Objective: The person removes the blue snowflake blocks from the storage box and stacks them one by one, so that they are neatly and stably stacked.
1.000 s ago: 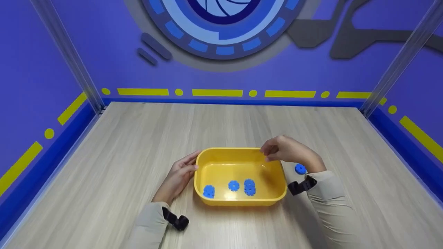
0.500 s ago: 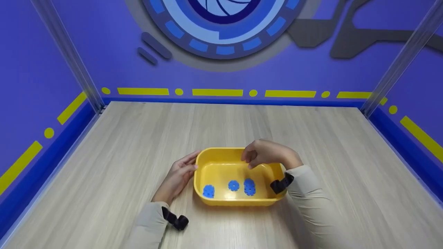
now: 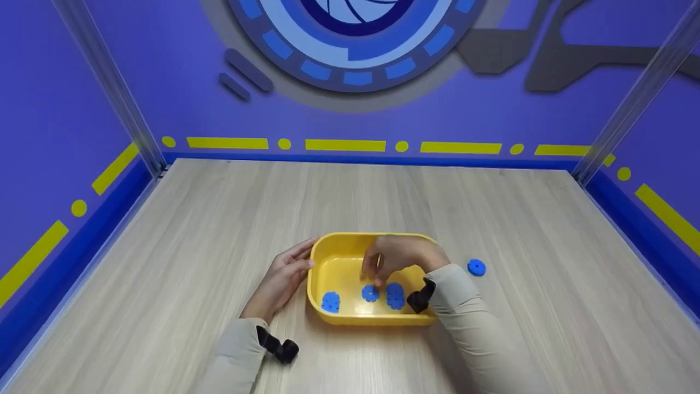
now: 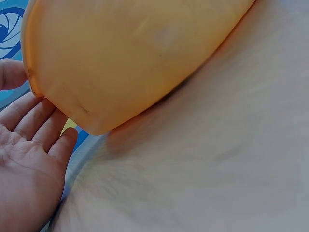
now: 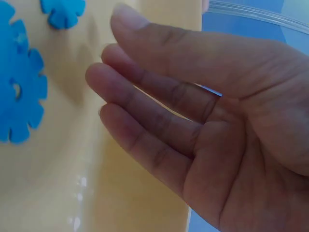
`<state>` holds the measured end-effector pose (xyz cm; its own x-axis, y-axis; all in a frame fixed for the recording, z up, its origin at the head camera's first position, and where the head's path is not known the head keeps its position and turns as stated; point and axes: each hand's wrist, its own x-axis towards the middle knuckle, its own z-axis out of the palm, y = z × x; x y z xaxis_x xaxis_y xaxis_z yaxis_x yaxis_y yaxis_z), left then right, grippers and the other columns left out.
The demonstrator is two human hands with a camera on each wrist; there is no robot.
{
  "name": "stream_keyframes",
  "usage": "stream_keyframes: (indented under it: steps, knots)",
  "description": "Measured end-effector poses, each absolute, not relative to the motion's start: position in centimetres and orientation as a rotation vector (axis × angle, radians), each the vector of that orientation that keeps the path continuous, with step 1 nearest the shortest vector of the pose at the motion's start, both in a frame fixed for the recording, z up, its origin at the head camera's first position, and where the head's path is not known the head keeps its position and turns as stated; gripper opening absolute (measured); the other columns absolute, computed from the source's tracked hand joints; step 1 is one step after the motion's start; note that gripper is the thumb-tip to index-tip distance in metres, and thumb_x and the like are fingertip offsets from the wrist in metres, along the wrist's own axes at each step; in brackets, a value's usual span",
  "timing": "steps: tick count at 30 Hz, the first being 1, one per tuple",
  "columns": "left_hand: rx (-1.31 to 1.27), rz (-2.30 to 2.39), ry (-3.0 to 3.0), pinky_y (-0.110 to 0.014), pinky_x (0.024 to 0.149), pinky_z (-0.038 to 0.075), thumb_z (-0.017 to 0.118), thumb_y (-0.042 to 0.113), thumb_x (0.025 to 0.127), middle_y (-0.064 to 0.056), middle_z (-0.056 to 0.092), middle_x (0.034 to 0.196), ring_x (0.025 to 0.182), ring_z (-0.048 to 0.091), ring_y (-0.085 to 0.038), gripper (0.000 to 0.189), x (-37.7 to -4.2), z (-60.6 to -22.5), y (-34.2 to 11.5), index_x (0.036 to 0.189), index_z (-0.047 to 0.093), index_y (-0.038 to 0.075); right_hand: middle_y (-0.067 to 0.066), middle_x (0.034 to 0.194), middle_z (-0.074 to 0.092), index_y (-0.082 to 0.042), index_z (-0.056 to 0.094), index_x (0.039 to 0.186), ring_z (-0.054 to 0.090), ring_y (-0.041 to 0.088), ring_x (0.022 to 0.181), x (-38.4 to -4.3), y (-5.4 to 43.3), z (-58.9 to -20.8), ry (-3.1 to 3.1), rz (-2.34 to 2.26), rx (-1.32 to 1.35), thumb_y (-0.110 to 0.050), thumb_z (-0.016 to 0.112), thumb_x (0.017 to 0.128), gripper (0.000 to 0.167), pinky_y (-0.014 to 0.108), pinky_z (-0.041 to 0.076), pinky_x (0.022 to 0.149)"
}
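Observation:
A yellow plastic bin [image 3: 377, 320] stands on the table with several blue notched snowflake discs on its floor. My left hand [image 3: 281, 282] holds the bin's left end, thumb at the rim and fingers along the outside; the left wrist view shows the bin's wall [image 4: 125, 58] beside that hand. Inside the bin hovers my right hand [image 3: 402, 254], its fingers loosely bent and holding nothing. Its fingertips are close above a single disc [image 3: 370, 294]. Two overlapping discs [image 3: 395, 296] lie right of that one, and more discs [image 3: 330, 301] sit in the left front corner.
Another blue disc [image 3: 476, 267] lies on the wooden table [image 3: 246, 202], right of the bin. Blue-purple panels [image 3: 350, 123] with yellow marks border the table at the back and sides.
My right hand has moved left and down, from the bin's right back corner to just above the single disc. The left hand and bin stay in place.

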<state>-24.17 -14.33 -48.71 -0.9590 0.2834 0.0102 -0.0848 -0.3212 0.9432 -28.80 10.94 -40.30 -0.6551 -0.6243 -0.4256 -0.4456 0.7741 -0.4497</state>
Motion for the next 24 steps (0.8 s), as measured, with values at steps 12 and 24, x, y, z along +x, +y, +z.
stream_keyframes:
  steps: [12,24]
  knots:
    - [0.272,2.386,1.654,-0.024,0.103,0.046,0.053,-0.003,0.088,-0.023,0.031,0.153,0.13,0.047,-0.018,0.063,-24.1,-48.5,-14.3,0.146,0.03,-0.007,-0.008,0.08,0.065,-0.02,0.072,0.088,0.056,0.012,0.076,-28.3,9.6,-41.2,2.367,-0.391,-0.716,-0.012,0.081,0.075,0.017,0.027,0.051,0.075]
    - [0.25,2.372,1.659,-0.026,0.103,0.046,0.052,-0.003,0.088,-0.022,0.031,0.154,0.134,0.044,-0.021,0.063,-24.1,-48.7,-14.4,0.147,0.03,-0.005,-0.01,0.071,0.059,-0.013,0.067,0.078,0.051,0.008,0.068,-27.9,8.9,-41.6,2.358,-0.297,-0.759,-0.009,0.083,0.071,0.018,0.022,0.045,0.063]
